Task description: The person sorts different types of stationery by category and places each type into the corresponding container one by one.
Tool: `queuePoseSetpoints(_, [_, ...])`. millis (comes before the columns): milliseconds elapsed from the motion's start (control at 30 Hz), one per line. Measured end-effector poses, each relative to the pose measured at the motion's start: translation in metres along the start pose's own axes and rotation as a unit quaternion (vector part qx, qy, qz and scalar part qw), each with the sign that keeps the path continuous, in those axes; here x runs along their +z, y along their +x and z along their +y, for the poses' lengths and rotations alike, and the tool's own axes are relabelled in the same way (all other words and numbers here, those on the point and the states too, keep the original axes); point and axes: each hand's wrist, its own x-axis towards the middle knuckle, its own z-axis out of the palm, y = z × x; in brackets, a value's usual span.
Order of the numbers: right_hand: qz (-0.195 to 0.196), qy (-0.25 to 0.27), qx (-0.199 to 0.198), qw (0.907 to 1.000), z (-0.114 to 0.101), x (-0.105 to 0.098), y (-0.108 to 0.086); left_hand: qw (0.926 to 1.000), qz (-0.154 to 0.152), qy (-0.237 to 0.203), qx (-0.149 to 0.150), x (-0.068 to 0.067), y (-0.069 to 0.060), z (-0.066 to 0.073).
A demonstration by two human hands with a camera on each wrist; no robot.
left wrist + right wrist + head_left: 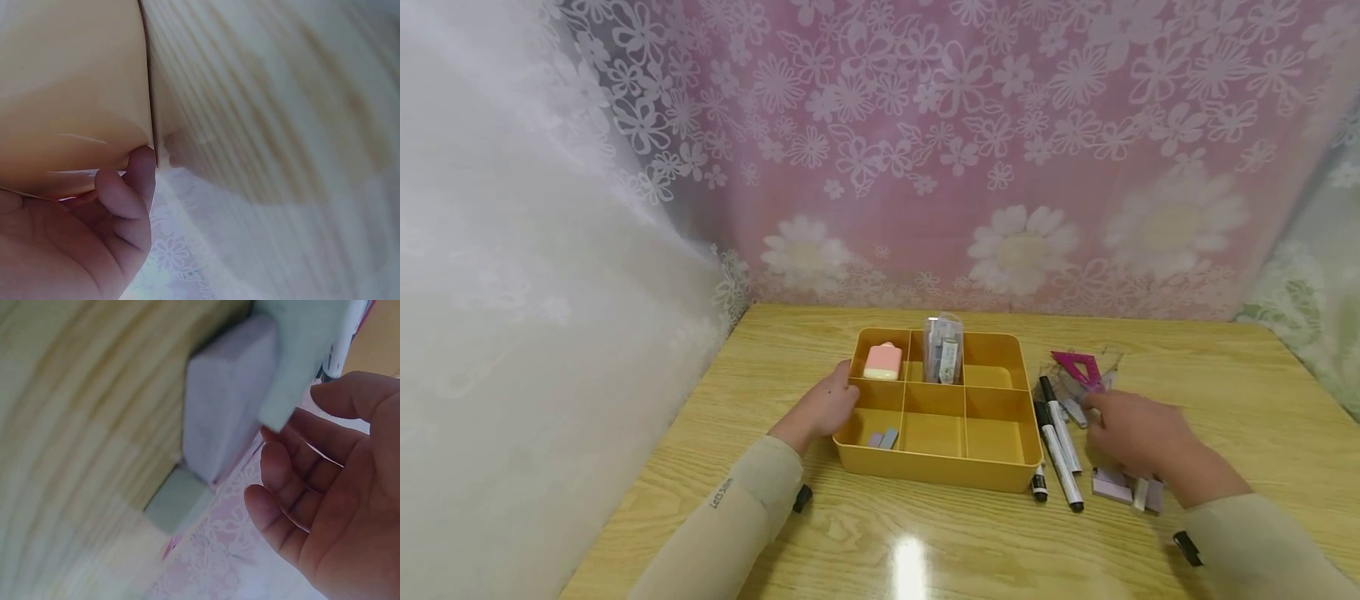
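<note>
My left hand (823, 406) grips the left side of a yellow compartment tray (925, 473); in the left wrist view, curled fingers of that hand (81, 231) meet the tray's wall (75, 94). To the tray's right, my right hand (1142, 442) is over the table, its fingertips beside a magenta set square (1078, 367); contact cannot be told. The right wrist view shows this hand (344, 481) with loosely bent fingers and nothing visibly held, near a lilac block (228, 394) and a pale green block (178, 500). Lilac blocks (1112, 487) lie below it in the head view.
Black-and-white markers (1060, 454) lie along the tray's right side. Inside the tray are a pink-and-cream item (883, 362), a clear pack (943, 350) upright at back middle, and two small sticks (888, 438) at front left. A floral curtain (925, 167) hangs behind the table.
</note>
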Motion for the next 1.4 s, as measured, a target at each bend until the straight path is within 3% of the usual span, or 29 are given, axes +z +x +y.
queuePoseSetpoints(200, [0.046, -0.027, -0.025, 0.9983, -0.011, 0.002, 0.008, 1.0, -0.002, -0.008, 0.004, -0.001, -0.001, 0.001])
queuePoseSetpoints(333, [0.051, -0.029, -0.034, 0.9977, -0.016, 0.0, 0.017, 1.0, -0.002, -0.006, 0.006, -0.001, -0.002, -0.001])
queuePoseSetpoints(833, [0.043, -0.026, -0.043, 0.9978, -0.021, 0.007, 0.029, 1.0, -0.001, -0.006, 0.004, -0.001, -0.001, 0.0])
queuePoseSetpoints(1100, [0.025, -0.017, -0.006, 0.9995, -0.028, 0.006, 0.038, 1.0, -0.001, -0.009, 0.001, 0.0, 0.0, -0.003])
queuePoseSetpoints(1400, [0.021, -0.024, -0.013, 0.9994, -0.023, 0.008, 0.032, 1.0, -0.003, -0.008, -0.001, 0.001, 0.001, -0.003])
